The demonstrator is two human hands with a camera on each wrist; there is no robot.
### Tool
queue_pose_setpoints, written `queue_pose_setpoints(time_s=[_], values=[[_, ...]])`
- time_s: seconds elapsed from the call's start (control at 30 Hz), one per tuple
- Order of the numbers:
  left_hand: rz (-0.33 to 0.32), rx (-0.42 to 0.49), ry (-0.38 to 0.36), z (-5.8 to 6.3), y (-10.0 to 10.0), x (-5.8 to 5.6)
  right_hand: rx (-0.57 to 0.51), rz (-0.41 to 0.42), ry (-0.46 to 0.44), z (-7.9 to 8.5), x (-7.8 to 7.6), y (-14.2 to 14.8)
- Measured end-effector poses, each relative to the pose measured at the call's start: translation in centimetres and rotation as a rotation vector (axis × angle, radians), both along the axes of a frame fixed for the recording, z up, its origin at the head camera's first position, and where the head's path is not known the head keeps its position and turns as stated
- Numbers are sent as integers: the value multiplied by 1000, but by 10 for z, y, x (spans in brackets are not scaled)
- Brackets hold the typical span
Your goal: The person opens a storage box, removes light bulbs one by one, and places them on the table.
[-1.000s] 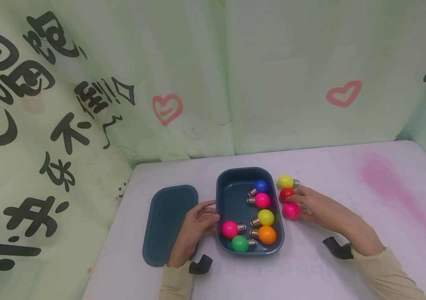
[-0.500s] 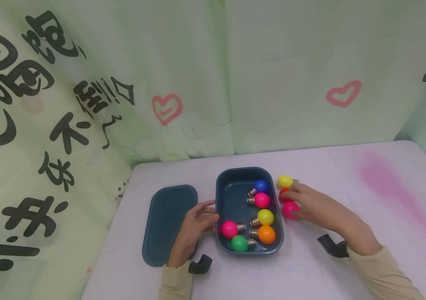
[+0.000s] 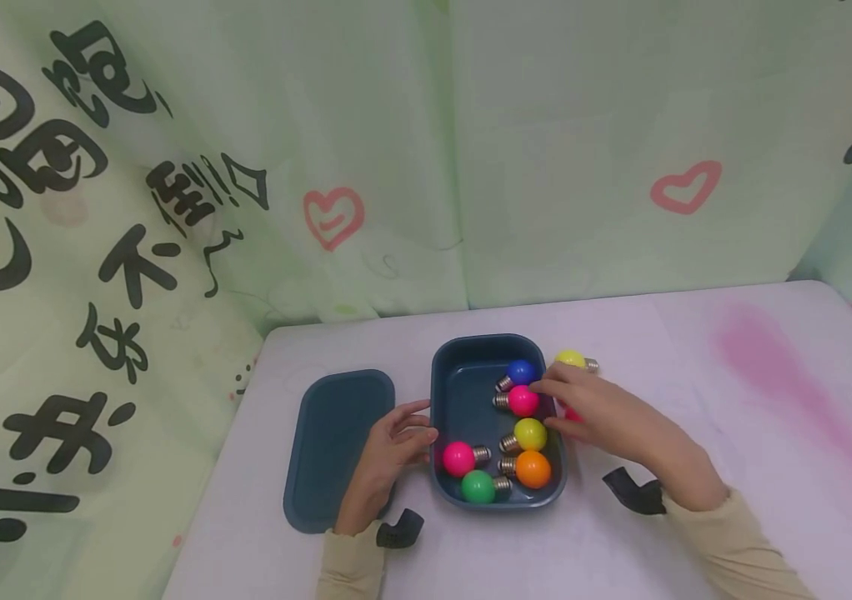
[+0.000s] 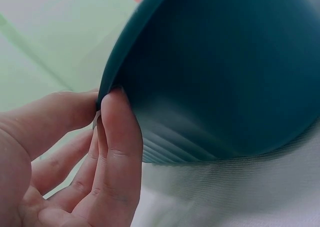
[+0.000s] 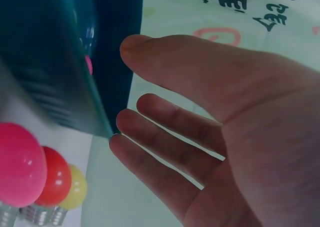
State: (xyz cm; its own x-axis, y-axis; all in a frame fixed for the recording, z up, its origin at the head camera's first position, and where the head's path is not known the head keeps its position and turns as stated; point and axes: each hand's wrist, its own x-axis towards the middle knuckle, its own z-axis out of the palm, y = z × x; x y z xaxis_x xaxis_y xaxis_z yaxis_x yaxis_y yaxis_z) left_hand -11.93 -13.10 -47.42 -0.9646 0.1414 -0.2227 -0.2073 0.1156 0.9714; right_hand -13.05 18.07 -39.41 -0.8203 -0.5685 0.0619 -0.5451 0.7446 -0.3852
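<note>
At the left side of the dark blue plastic box (image 3: 463, 342), my left hand (image 3: 388, 454) pinches the rim, thumb and a finger on either side of the wall in the left wrist view. Inside lie a blue bulb (image 3: 521, 372), two pink bulbs (image 3: 459, 458), a yellow bulb (image 3: 530, 434), an orange bulb (image 3: 533, 470) and a green bulb (image 3: 478, 487). My right hand (image 3: 609, 412) is over the box's right rim, fingers apart and holding nothing. Pink (image 5: 20, 164), red (image 5: 56, 176) and yellow (image 5: 75, 187) bulbs rest on the table beside it, partly hidden in the head view.
A flat dark blue lid (image 3: 328, 450) lies on the table left of the box, partly under my left forearm. The white tablecloth (image 3: 696, 350) has a pink patch at right. A pale green curtain (image 3: 546, 167) stands behind the table.
My right hand has moved left from the three bulbs on the table to the box's right rim. Those bulbs stay on the table. My left hand keeps its place.
</note>
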Motion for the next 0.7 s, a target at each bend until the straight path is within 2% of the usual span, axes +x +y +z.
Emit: queue_pose_setpoints(time_s=[0.27,0.47,0.7], values=[[-5,15,4,-1,0,-1,-36,52,-7,3,-2,-17],[-12,28,-4,-1,1,-2,-45,112,23,0,-3,-27],[-8,28,-4,1,1,-1,-8,100,-55,-2,-4,-40]])
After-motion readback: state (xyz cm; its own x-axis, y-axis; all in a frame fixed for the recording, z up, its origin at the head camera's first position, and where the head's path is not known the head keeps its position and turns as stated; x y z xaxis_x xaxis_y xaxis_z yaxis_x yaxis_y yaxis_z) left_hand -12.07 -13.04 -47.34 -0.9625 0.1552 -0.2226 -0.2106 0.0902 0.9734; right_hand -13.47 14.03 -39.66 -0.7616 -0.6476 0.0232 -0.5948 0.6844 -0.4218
